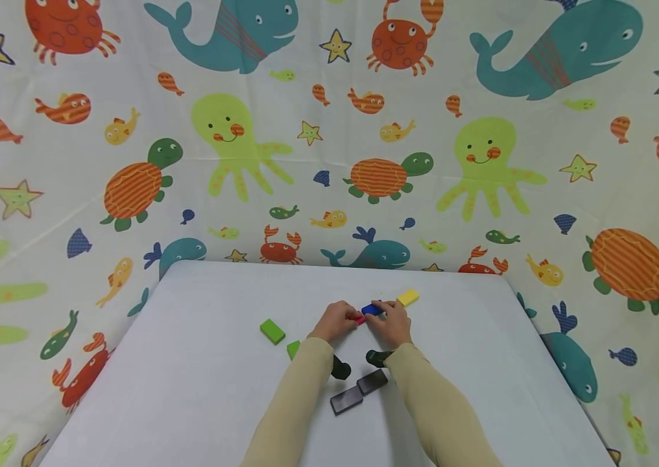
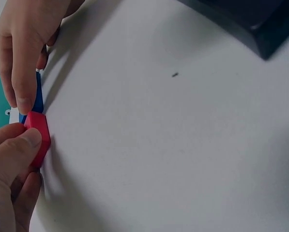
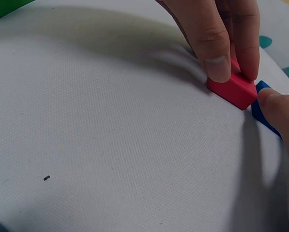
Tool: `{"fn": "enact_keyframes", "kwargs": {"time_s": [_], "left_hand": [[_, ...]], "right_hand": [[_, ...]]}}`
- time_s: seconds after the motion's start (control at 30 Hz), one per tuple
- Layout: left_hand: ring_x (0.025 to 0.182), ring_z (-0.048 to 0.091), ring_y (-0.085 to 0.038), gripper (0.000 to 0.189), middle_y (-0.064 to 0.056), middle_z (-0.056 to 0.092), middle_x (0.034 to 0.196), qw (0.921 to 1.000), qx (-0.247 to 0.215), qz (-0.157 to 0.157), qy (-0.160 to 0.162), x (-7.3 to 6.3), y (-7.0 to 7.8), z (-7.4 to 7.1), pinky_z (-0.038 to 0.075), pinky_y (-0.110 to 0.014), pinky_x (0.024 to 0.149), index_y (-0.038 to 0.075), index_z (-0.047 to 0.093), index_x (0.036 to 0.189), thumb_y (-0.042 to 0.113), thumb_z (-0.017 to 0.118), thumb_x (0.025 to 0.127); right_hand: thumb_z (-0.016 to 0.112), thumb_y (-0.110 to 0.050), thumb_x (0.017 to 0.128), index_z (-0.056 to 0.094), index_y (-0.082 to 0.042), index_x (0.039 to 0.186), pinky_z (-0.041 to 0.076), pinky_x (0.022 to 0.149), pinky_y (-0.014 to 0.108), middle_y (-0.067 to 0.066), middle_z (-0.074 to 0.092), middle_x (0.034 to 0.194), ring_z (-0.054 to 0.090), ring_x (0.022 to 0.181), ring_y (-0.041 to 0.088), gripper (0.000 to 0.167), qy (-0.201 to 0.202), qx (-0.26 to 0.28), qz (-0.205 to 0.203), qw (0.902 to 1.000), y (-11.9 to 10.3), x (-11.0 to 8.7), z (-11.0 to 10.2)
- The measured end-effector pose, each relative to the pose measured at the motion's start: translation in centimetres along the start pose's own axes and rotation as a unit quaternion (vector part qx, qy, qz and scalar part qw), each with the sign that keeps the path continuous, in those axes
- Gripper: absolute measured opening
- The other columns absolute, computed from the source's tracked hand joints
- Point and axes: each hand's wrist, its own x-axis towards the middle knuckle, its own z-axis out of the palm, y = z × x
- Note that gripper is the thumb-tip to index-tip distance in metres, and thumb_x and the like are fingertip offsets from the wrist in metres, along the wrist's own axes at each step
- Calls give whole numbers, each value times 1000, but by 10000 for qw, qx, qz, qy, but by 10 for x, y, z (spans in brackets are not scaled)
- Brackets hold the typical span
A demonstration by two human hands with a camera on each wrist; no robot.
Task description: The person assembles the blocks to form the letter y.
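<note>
A red block [image 1: 360, 320] is pinched between the thumb and fingers of my left hand [image 1: 338, 321]. Just to its right, my right hand [image 1: 392, 322] holds a blue block [image 1: 371, 309] by thumb and fingers. In the left wrist view, one end of the red block [image 2: 43, 140] meets or nearly meets the blue block [image 2: 38, 99]; fingers cover part of both. The right wrist view shows the red block [image 3: 234, 92] low over or on the white surface, with my right thumb [image 3: 275, 104] against the blue block [image 3: 261, 113].
Beyond my right hand lies a yellow block [image 1: 408, 297]. Left of my hands are a green block [image 1: 272, 331] and another green block [image 1: 292, 350], partly behind my sleeve. Two dark blocks [image 1: 346, 400] lie end to end nearer me on the white table [image 1: 201, 389]. A sea-animal curtain [image 1: 318, 149] hangs behind.
</note>
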Motion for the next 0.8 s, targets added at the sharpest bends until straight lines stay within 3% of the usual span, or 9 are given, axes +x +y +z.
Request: {"fn": "enact_keyframes", "kwargs": {"time_s": [0.37, 0.8], "left_hand": [[95, 60, -22, 19, -9, 67, 100, 10000, -4, -7, -4, -1, 2, -1, 50, -35, 90, 3, 75, 106, 6, 73, 87], [92, 60, -22, 19, -10, 67, 96, 9997, 107, 211, 42, -2, 1, 0, 50, -35, 86, 1, 75, 104, 4, 74, 85]], "right_hand": [[72, -37, 88, 66, -17, 128, 36, 97, 60, 20, 54, 128, 46, 122, 40, 45, 30, -53, -42, 10000, 0, -1, 1], [73, -37, 88, 68, -18, 126, 38, 93, 59, 19, 56, 125, 48, 118, 39, 43, 110, -172, -114, 9997, 2, -2, 3]]}}
